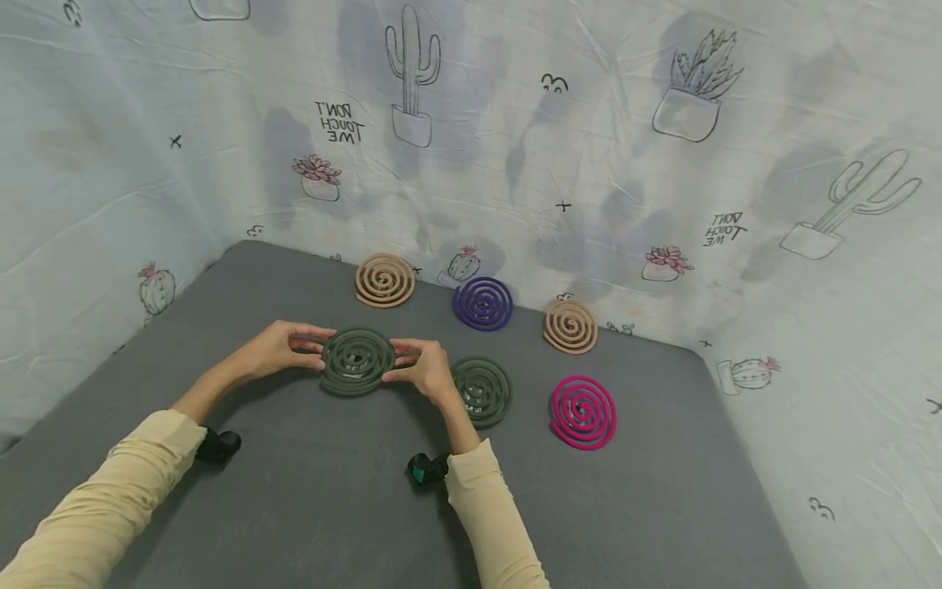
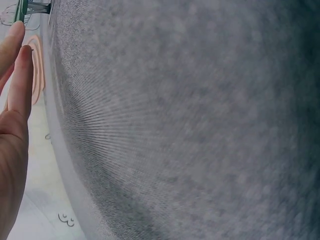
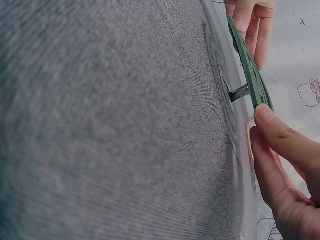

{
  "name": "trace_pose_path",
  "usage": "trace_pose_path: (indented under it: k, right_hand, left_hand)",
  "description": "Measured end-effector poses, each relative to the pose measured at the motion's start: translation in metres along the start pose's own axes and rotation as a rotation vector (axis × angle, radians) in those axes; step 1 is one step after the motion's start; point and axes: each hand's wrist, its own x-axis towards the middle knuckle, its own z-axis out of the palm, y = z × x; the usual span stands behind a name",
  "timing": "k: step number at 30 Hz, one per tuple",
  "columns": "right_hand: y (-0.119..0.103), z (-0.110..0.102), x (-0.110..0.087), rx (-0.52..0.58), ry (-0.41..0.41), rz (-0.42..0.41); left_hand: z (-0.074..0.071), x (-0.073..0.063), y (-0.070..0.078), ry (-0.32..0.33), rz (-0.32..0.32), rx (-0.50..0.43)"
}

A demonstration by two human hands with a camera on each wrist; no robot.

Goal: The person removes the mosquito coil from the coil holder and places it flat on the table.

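Looks like they're mid-way through seating the green coil on its little metal stand, if I'm reading it right. Left hand and right hand have fingers pinching opposite edges, holding it tilted above the tabletop, left of the other green coil. Can't tell if the stand's tip is properly through the middle. Next move probably wants checking that, then gently letting go.
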Motion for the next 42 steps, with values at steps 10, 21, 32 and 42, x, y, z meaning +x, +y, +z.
trace_pose_path:
  k: [10,21,32,42]
  right_hand:
    - [-0.001,-0.004,0.000,0.004,-0.019,-0.020]
    - [-0.001,-0.004,0.000,0.009,-0.023,0.022]
    - [-0.004,-0.006,-0.002,0.016,-0.032,0.000]
    - [-0.011,-0.009,-0.004,0.018,-0.042,0.002]
  left_hand:
    - [-0.001,0.000,0.005,0.005,0.028,-0.007]
    - [-0.002,-0.002,0.006,0.012,0.043,0.007]
    - [-0.004,-0.006,0.009,0.008,0.032,-0.005]
    - [-0.006,-0.007,0.010,0.012,-0.002,-0.025]
